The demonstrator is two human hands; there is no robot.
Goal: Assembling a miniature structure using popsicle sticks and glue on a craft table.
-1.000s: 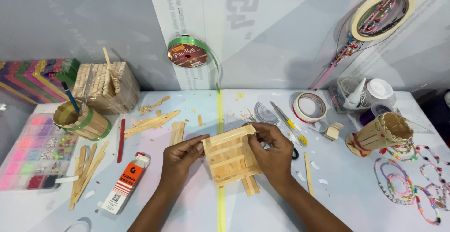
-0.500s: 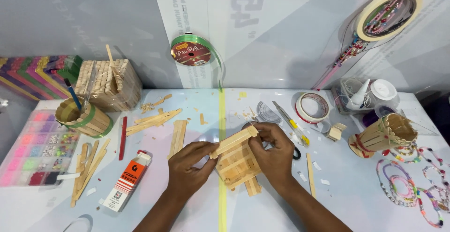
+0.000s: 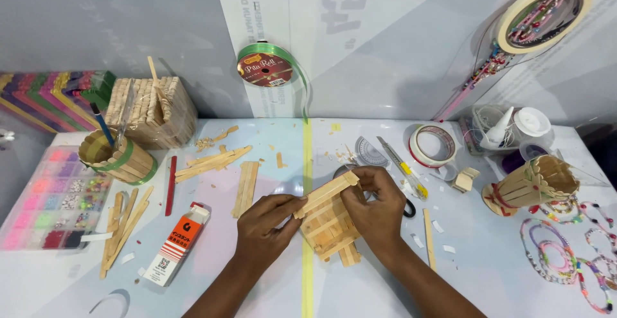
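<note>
Both my hands grip a small structure of glued wooden craft sticks (image 3: pixel 329 220) at the middle of the pale table (image 3: pixel 270 273), right over a yellow stripe. My left hand (image 3: pixel 265 227) pinches its left end with thumb and fingers. My right hand (image 3: pixel 378 207) wraps over its right side and top edge. The structure is tilted, its upper panel slanting up to the right. A small flat panel of sticks (image 3: pixel 245 187) lies just left of my left hand.
An orange glue bottle (image 3: pixel 177 243) lies at the left, with loose sticks (image 3: pixel 122 223), a stick cup (image 3: pixel 116 156) and a bead tray (image 3: pixel 45 197). A stick box (image 3: pixel 153 111) stands behind. Tape roll (image 3: pixel 432 145), cutter (image 3: pixel 402 165), stick vase (image 3: pixel 533 183) and bead strings (image 3: pixel 565 254) occupy the right.
The stick structure has turned in my hands, from lying flat and square to tilted with one panel slanting up. My left hand has slid from its left side to its lower left end.
</note>
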